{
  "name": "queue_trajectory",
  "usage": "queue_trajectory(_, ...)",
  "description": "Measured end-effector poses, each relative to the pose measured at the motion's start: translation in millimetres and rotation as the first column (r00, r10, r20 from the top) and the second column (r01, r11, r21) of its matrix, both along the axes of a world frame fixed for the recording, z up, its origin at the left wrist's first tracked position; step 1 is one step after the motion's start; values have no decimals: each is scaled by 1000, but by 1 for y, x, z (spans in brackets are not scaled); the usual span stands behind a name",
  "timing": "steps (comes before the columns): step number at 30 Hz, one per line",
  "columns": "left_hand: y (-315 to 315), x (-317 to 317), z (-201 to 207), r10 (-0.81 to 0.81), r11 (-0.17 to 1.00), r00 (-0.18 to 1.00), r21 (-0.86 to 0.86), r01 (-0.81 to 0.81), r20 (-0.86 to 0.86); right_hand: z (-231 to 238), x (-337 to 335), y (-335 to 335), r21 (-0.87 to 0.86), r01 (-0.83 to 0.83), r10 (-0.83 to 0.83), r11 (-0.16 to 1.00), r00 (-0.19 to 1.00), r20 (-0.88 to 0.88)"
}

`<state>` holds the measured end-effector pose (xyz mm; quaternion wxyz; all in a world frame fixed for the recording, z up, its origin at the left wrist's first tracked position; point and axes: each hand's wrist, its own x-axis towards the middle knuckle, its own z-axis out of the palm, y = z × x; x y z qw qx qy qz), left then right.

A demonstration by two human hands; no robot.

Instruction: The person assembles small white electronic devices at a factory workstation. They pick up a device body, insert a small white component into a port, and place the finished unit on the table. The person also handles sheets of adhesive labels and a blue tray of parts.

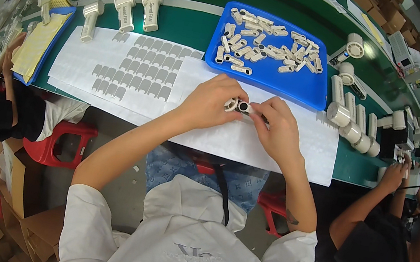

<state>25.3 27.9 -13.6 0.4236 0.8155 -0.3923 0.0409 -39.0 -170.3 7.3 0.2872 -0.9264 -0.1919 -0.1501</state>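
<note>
Both the left hand (pixel 208 104) and the right hand (pixel 276 127) pinch 1 small white plastic part (pixel 241 105) between their fingertips. The blue tray (pixel 285 85) of similar parts sits just beyond.

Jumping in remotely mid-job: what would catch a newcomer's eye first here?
Probably the bright blue tray of small white parts at top centre. Just below it, the left hand and right hand pinch one small white part over white sheets carrying grey stickers.
</note>
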Motion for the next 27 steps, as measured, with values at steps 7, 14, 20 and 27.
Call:
queue_trajectory(7,4,6,-1,-24,998,996,55,19,86,-7,1,16,-210,115,-99,971,992,84)
queue_trajectory(14,8,-28,-9,92,996,905,-37,-85,416,-15,1,-11,209,-112,150,971,973,-173)
queue_trajectory(20,-5,-41,14,96,914,990,384,-127,100,-33,-17,-10,92,-232,243,968,961,-132)
queue_trajectory(27,-2,-38,-4,166,949,973,243,-202,162,-47,-17,0,267,-95,134,959,982,-132)
